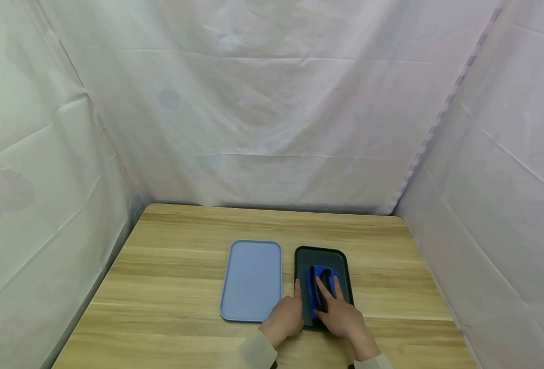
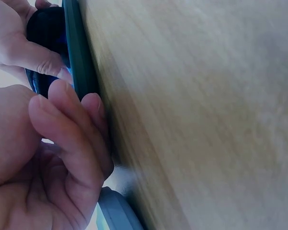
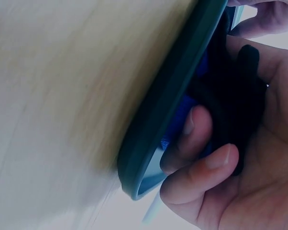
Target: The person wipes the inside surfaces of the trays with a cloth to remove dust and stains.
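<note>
A dark green tray [image 1: 319,255] lies on the wooden table, and in it is a blue thing with black curved parts [image 1: 312,287], its exact kind not shown. My right hand [image 1: 343,316] covers the lower right of it, index and middle fingers spread forward and thumb at its left side. In the right wrist view, other fingers [image 3: 201,175] curl round its black part. My left hand [image 1: 287,318] rests at the tray's left edge, index finger straight along the rim. The left wrist view has its other fingers loosely bent beside the tray's side wall [image 2: 82,52].
Left of the dark tray lies a light blue tray [image 1: 252,279], a narrow gap between them; my left hand overlaps its lower right corner. White cloth walls [image 1: 263,113] enclose the wooden table [image 1: 170,287] at the back and both sides.
</note>
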Demonstrator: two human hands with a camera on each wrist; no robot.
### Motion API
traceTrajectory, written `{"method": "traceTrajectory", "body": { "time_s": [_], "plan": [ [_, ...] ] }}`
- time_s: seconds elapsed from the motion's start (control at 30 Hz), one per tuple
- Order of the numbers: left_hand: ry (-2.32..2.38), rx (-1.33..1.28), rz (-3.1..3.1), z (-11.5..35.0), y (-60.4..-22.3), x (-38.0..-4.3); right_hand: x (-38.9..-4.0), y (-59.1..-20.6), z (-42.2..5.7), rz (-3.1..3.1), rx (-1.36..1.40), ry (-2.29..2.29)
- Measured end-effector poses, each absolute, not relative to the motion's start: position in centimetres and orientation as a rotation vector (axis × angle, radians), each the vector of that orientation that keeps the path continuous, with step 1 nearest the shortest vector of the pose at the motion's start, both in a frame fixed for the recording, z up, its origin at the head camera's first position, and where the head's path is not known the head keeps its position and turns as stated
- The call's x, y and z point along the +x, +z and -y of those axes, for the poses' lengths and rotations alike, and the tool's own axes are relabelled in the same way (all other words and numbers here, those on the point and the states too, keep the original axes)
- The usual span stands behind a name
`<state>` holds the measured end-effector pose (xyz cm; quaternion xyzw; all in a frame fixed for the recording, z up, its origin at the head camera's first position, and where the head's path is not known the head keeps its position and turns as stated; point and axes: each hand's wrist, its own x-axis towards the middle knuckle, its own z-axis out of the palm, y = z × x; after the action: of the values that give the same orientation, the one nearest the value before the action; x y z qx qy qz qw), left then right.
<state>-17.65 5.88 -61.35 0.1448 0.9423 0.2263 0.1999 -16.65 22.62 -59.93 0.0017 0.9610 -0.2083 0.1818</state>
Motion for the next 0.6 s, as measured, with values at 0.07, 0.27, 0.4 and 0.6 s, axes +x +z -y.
{"method": "traceTrajectory", "body": {
  "time_s": [0.07, 0.27, 0.4, 0.6],
  "plan": [
    [0.631, 0.408, -2.640, -5.9, -61.4, -17.7, -16.6, -60.0, -22.8, -2.705, -0.001, -0.600],
    [0.629, 0.412, -2.647, -5.8, -61.3, -17.7, -16.6, -59.9, -23.6, -2.695, -0.020, -0.625],
    [0.640, 0.416, -2.647, -5.8, -61.1, -17.6, -16.6, -60.0, -24.0, -2.684, -0.016, -0.620],
    [0.657, 0.425, -2.649, -5.6, -60.9, -17.5, -16.7, -60.2, -24.4, -2.680, -0.017, -0.626]
  ]
}}
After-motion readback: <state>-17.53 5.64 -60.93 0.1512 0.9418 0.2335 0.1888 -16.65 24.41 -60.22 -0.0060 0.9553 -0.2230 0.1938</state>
